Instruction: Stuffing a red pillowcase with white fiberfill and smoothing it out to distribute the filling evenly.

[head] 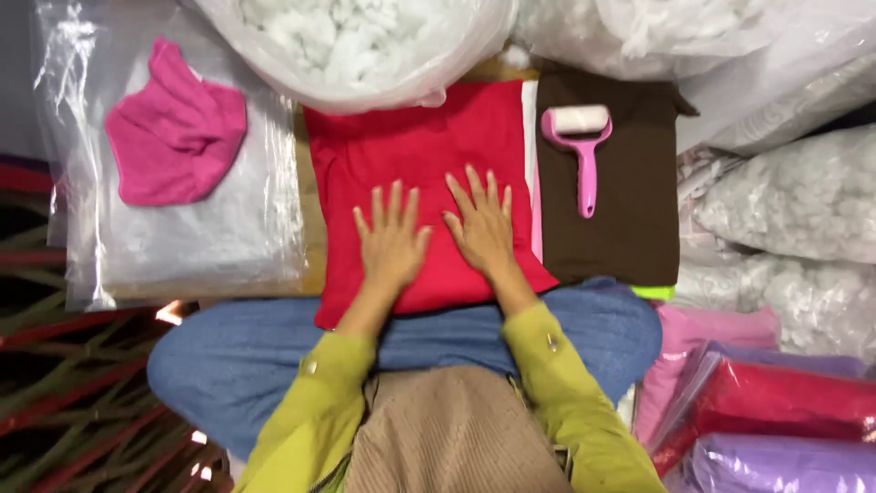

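A red cloth cover [411, 151] lies flat in front of me, its near edge over my crossed legs in blue jeans. My left hand [391, 239] and my right hand [479, 224] both rest palm down on it, side by side, fingers spread. Neither hand holds anything. My sleeves are yellow-green.
A pink lint roller [581, 146] lies on a brown cloth [630, 228] to the right. A crumpled pink cloth [173, 137] sits on clear plastic bags [210, 237] at left. A bag of white stuffing [356, 41] stands behind. Bagged stuffing and coloured packed covers [785, 402] fill the right.
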